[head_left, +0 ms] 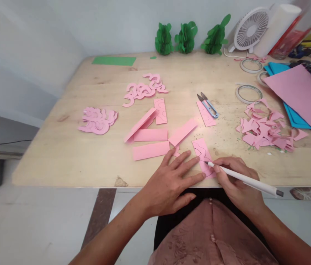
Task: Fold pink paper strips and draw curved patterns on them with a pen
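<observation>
A small pink paper strip [202,148] with dark curved pen lines lies near the table's front edge. My left hand [172,182] is spread flat, its fingertips on the strip's left side. In my right hand [235,180] is a white pen [250,180], its dark tip touching the drawn lines. Folded plain pink strips [150,150] lie beyond my left fingers. Another marked strip [160,111] lies farther back. Blue-handled thread snips [210,106] rest open on a marked pink piece [203,115].
Pink scraps [265,129] are heaped at the right, near tape rolls [245,100] and large pink sheets [304,99]. Cut curly shapes [97,120] are stacked at the left. Green paper figures [163,39] and a white fan [251,31] stand along the back.
</observation>
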`<action>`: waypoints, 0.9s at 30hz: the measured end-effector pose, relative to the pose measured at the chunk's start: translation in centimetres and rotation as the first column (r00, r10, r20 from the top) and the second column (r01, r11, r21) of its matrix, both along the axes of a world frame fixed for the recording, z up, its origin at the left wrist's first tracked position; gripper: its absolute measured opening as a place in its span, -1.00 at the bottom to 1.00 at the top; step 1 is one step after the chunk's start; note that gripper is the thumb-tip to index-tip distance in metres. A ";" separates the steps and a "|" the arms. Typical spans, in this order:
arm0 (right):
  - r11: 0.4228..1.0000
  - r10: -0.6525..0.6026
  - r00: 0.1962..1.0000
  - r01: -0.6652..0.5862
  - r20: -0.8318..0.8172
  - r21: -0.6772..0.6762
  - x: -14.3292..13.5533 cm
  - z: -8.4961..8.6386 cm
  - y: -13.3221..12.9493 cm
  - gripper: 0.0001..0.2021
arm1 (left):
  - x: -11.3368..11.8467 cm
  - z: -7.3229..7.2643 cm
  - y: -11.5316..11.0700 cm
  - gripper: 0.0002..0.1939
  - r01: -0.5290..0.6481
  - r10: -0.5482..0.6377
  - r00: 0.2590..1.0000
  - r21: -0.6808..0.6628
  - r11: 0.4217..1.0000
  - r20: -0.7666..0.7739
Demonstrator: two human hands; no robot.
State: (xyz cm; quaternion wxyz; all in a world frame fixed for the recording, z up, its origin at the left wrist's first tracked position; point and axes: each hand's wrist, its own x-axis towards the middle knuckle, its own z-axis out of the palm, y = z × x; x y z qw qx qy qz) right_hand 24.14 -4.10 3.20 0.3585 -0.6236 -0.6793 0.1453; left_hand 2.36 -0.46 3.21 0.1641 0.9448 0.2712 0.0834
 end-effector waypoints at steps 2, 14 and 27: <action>1.000 0.000 1.000 0.000 -0.001 0.009 0.0 0.0 0.0 -0.89 | 0.0 0.0 0.0 -0.53 -0.003 0.003 1.000 0.000 1.000 0.001; 1.000 -0.004 1.000 0.004 -0.004 -0.003 0.4 -0.1 -0.5 -0.90 | 0.0 -0.1 0.0 -0.52 0.001 -0.001 1.000 -0.012 1.000 -0.010; 1.000 -0.001 1.000 0.001 0.026 0.005 0.7 0.0 -0.7 -0.89 | 0.0 -0.1 0.0 -0.53 -0.003 0.003 1.000 -0.015 1.000 -0.012</action>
